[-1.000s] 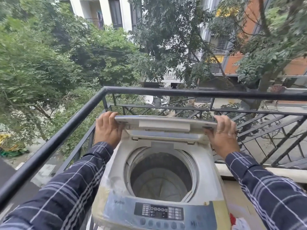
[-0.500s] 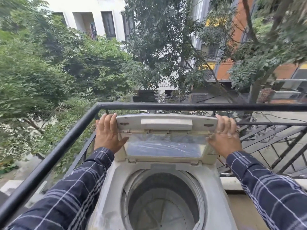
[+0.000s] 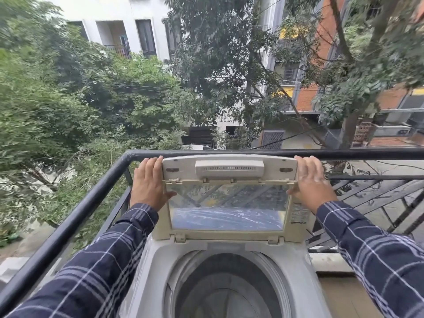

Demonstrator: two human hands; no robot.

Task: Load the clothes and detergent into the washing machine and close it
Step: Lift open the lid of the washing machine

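A top-loading washing machine (image 3: 158, 260) stands on a balcony, filling the frame from the centre down to 6 o'clock, and its folding lid (image 3: 229, 196) is raised nearly upright at the far edge of the cabinet. The left hand (image 3: 150, 183) grips the lid's left edge at about 10 o'clock from the drum, fingers laid flat behind the top panel and thumb hooked onto the front of the clear window. The right hand (image 3: 311, 182) mirrors it at 2 o'clock on the lid's right edge, fingers over the upper corner, thumb pressing the frame beside the window. Both hands are closed loosely on the lid, not clenched. Both sleeves are dark blue plaid. The round drum (image 3: 229, 292) lies open below at 6 o'clock; no clothing shows in the part that is visible. A black metal railing (image 3: 75, 216) runs just behind the lid's top edge and down the left toward 8 o'clock. Trees and apartment buildings fill the view beyond, toward 12 o'clock.
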